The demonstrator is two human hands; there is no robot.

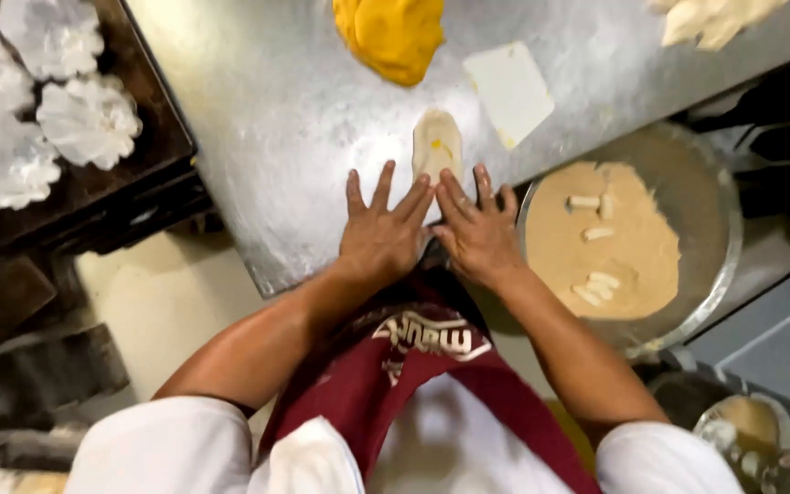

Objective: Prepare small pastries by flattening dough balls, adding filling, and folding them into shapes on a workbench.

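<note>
Apron: dark red apron (432, 366) over white clothing, nearest the camera, at the table's near edge.
Left hand: left hand (381, 233) lies flat, palm down, fingers spread wide on the metal table (267, 119); it grips nothing. Fingertips reach the near end of the dough piece (437, 144).
Right hand: right hand (477, 233) also flat and open, fingers splayed, set just beside the left so the index fingers nearly meet. It holds nothing; fingertips touch or almost touch the same near end, contact not fully clear.
Dough piece: pale, elongated oval with a yellow smear on top, lying on the floured table just beyond both hands.
Bowl: round metal bowl (720, 229) to the right of the right hand, partly past the table edge, filled with tan crumbs; several small pale sticks (596, 233) lie in the crumbs.
Scraper: flat white rectangular scraper (509, 91) on the table, beyond and right of the dough piece.
Yellow mass: large yellow lump (393, 35) at the far table edge, well apart from the hands.
Pale dough: pale dough lump (710, 18) at the far right corner.
Tray: dark tray (153, 137) to the left, carrying white fluted paper cups (89, 119).
</note>
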